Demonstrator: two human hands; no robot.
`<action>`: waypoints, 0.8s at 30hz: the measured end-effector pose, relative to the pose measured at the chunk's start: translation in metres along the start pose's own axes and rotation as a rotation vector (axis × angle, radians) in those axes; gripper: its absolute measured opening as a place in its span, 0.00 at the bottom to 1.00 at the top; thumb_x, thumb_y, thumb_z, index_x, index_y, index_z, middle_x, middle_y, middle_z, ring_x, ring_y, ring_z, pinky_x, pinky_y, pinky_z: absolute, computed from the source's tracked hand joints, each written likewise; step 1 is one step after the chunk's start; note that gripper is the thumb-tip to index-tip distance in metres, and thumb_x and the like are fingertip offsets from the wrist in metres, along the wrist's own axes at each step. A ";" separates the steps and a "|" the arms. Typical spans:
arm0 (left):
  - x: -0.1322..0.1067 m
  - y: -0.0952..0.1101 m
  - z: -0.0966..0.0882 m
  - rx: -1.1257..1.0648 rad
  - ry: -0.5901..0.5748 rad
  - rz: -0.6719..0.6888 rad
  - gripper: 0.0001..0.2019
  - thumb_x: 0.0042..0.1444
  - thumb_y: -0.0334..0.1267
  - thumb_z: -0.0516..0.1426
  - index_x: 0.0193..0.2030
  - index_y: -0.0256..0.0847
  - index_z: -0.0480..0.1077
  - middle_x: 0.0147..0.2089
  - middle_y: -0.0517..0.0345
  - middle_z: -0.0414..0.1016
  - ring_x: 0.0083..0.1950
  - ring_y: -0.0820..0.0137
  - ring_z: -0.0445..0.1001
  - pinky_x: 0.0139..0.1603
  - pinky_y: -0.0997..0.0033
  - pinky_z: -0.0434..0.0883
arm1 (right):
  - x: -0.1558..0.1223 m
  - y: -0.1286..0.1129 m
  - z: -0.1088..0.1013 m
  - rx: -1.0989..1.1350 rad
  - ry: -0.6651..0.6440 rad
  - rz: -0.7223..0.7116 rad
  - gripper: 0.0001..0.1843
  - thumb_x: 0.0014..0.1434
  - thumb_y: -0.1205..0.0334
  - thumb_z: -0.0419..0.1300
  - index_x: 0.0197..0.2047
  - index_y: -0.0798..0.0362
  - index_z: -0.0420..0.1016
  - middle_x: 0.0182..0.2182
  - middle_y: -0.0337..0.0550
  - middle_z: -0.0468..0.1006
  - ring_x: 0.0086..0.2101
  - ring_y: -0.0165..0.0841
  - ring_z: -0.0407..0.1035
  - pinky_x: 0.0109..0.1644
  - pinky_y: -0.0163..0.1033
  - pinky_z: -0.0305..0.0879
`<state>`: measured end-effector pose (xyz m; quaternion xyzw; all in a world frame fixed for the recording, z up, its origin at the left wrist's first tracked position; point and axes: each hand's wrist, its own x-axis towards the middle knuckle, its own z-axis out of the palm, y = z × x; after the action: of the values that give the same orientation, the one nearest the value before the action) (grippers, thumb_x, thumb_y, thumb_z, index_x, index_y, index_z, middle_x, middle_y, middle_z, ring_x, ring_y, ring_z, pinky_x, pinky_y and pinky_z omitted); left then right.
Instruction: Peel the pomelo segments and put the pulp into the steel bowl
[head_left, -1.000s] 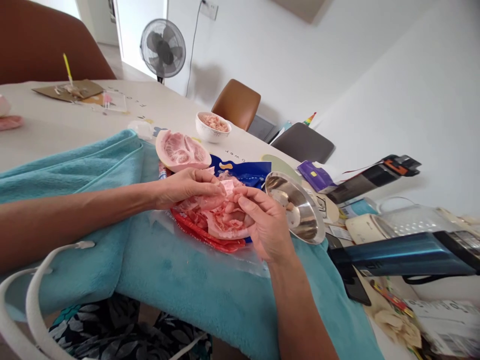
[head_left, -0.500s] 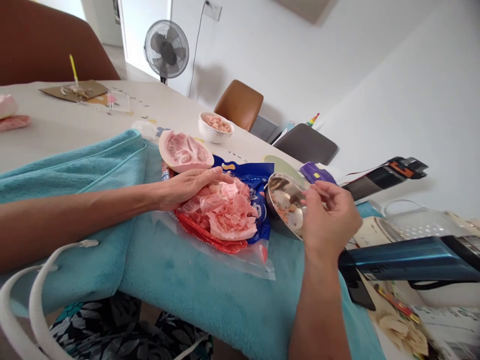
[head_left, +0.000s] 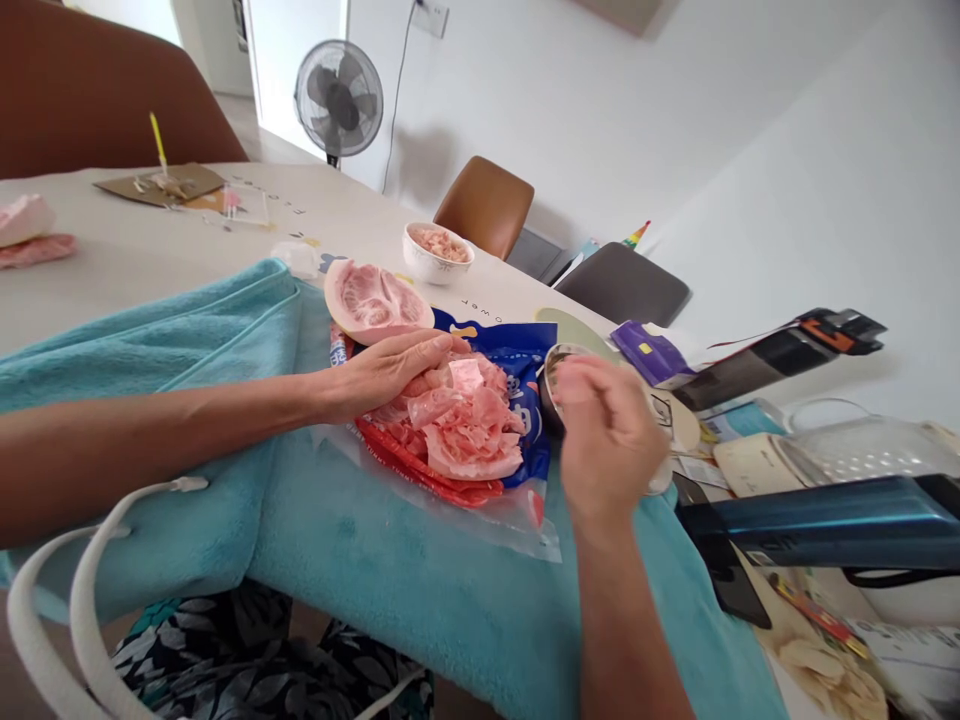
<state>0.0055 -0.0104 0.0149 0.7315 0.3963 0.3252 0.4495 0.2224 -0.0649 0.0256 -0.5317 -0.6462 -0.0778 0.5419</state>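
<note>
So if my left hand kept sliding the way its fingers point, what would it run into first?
The left hand rests on the heap of pink pomelo peel, fingers pointing right. Going on, it would push across that heap first; the steel bowl lies beyond, though depth is unclear.
</note>
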 end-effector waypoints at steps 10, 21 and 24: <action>0.000 0.001 0.003 -0.109 0.036 0.001 0.24 0.69 0.52 0.45 0.56 0.42 0.74 0.57 0.54 0.77 0.62 0.63 0.70 0.64 0.68 0.66 | -0.028 -0.029 0.030 -0.017 -0.366 -0.471 0.10 0.64 0.65 0.59 0.48 0.49 0.78 0.42 0.47 0.77 0.44 0.37 0.73 0.48 0.44 0.73; 0.000 -0.004 0.003 -0.149 -0.039 -0.010 0.21 0.68 0.50 0.46 0.56 0.44 0.73 0.54 0.57 0.76 0.56 0.68 0.72 0.56 0.74 0.68 | -0.032 -0.035 0.043 -0.086 -0.259 -0.484 0.09 0.62 0.71 0.55 0.38 0.51 0.76 0.32 0.46 0.80 0.34 0.35 0.75 0.39 0.40 0.72; 0.000 -0.002 0.003 -0.141 -0.008 0.023 0.19 0.68 0.48 0.48 0.52 0.44 0.76 0.57 0.58 0.75 0.62 0.67 0.68 0.64 0.72 0.64 | -0.032 -0.035 0.043 0.016 -0.242 -0.227 0.09 0.60 0.71 0.55 0.32 0.51 0.74 0.27 0.41 0.78 0.29 0.32 0.73 0.34 0.38 0.70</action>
<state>0.0078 -0.0109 0.0120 0.7040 0.3621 0.3545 0.4976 0.1635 -0.0698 0.0003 -0.4564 -0.7633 -0.0686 0.4520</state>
